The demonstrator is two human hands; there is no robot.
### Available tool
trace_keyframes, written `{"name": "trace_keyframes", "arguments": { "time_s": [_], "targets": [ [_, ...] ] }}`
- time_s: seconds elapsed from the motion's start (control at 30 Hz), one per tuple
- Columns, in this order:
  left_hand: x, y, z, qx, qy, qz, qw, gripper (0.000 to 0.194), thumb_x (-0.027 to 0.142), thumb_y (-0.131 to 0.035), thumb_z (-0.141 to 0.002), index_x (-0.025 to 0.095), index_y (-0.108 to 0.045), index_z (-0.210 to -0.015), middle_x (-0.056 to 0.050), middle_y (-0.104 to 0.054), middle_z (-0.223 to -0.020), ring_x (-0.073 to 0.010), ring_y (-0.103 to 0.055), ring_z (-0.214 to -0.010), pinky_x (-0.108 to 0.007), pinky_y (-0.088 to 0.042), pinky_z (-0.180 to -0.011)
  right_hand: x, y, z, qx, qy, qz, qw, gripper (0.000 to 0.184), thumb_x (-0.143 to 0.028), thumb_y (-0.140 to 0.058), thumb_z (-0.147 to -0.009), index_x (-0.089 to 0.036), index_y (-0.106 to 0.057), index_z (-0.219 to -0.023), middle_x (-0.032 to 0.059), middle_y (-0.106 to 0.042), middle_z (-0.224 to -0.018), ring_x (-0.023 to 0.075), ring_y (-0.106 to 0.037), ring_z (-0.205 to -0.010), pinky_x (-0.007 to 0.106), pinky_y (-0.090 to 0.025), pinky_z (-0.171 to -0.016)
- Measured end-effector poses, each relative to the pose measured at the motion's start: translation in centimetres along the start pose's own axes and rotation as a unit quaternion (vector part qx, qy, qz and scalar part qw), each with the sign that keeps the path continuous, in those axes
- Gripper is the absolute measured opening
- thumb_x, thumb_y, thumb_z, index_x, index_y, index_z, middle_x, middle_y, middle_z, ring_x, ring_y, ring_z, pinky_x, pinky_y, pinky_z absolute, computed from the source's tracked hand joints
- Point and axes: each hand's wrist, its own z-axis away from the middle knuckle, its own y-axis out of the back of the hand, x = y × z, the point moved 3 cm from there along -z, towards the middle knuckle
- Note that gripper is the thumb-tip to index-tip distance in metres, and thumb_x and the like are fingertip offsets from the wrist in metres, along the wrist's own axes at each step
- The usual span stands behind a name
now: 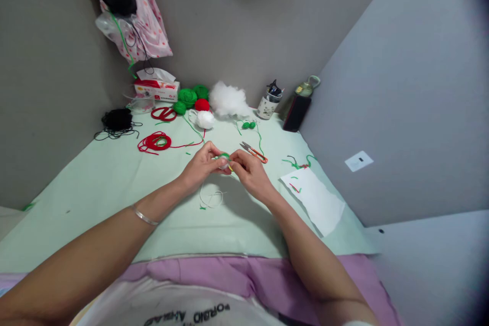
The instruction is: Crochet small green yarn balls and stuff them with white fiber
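My left hand (202, 165) pinches a small green and white yarn piece (224, 157) above the middle of the table. Close against it, the fingers of my right hand (250, 170) are closed on a thin tool with a yellow part (231, 167), which looks like a crochet hook; its tip is hidden. A white yarn tail (212, 199) curls on the table below my hands. Just beyond my right hand lie thread snips (255, 153) with orange handles. Red yarn (155, 141) is coiled to the left of my hands.
Along the back stand a tissue box (164, 90), green yarn balls (187, 98), white stuffing (229, 99), a pen cup (269, 104) and a dark phone (297, 113) against a bottle (305, 86). Black yarn (117, 119) lies left, white paper (315, 201) with yarn scraps right.
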Motion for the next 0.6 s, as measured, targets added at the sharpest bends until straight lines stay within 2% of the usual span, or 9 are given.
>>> {"name": "trace_keyframes", "arguments": {
  "time_s": [0.13,0.23,0.4,0.47,0.6],
  "targets": [
    [-0.4,-0.6,-0.3,0.067,-0.012,-0.011,0.998,0.035,0.02,-0.079,-0.073,0.022,-0.045,-0.084,0.008,-0.065,-0.072,-0.0105,-0.067,-0.056,-0.024,-0.056,-0.057,-0.2,-0.7,0.3,-0.01,-0.009,0.006,1.0,0.012,-0.025,-0.047,-0.09,-0.023,-0.055,-0.082,-0.0035,-0.059,-0.065,0.0149,-0.049,-0.059,0.026,-0.034,-0.06],
    [-0.7,-0.6,-0.6,0.092,0.009,-0.011,0.996,0.031,0.014,-0.073,-0.07,0.022,-0.044,-0.079,0.009,-0.062,-0.062,-0.0107,-0.064,-0.051,-0.021,-0.051,-0.051,0.0,-1.1,0.4,-0.011,-0.005,0.032,0.999,0.009,-0.022,-0.048,-0.09,-0.023,-0.056,-0.084,-0.0023,-0.061,-0.069,0.0157,-0.05,-0.061,0.026,-0.033,-0.062],
    [-0.4,-0.2,-0.3,0.085,0.057,0.009,0.995,0.023,0.018,-0.07,-0.074,0.021,-0.047,-0.079,0.004,-0.065,-0.059,-0.0151,-0.068,-0.054,-0.027,-0.056,-0.058,1.1,-0.5,-0.3,0.015,0.002,0.081,0.997,0.007,-0.023,-0.061,-0.087,-0.024,-0.059,-0.094,-0.0057,-0.049,-0.062,0.0149,-0.039,-0.056,0.027,-0.025,-0.062],
    [-0.2,-0.2,-0.1,0.08,0.059,0.016,0.995,0.021,0.019,-0.07,-0.075,0.021,-0.053,-0.086,0.005,-0.066,-0.061,-0.0143,-0.067,-0.055,-0.028,-0.056,-0.061,1.4,-0.3,-0.4,0.023,-0.001,0.088,0.996,0.005,-0.026,-0.063,-0.087,-0.024,-0.059,-0.087,-0.006,-0.045,-0.059,0.0145,-0.037,-0.056,0.028,-0.023,-0.062],
    [-0.2,-0.5,0.0,0.049,0.068,0.021,0.996,0.021,0.018,-0.07,-0.073,0.017,-0.065,-0.093,0.003,-0.066,-0.063,-0.0122,-0.061,-0.051,-0.027,-0.054,-0.058,1.5,-0.7,-0.5,0.025,-0.013,0.075,0.997,0.017,-0.028,-0.063,-0.088,-0.023,-0.058,-0.073,-0.0062,-0.044,-0.054,0.0133,-0.036,-0.054,0.028,-0.025,-0.061]
  ]
}}
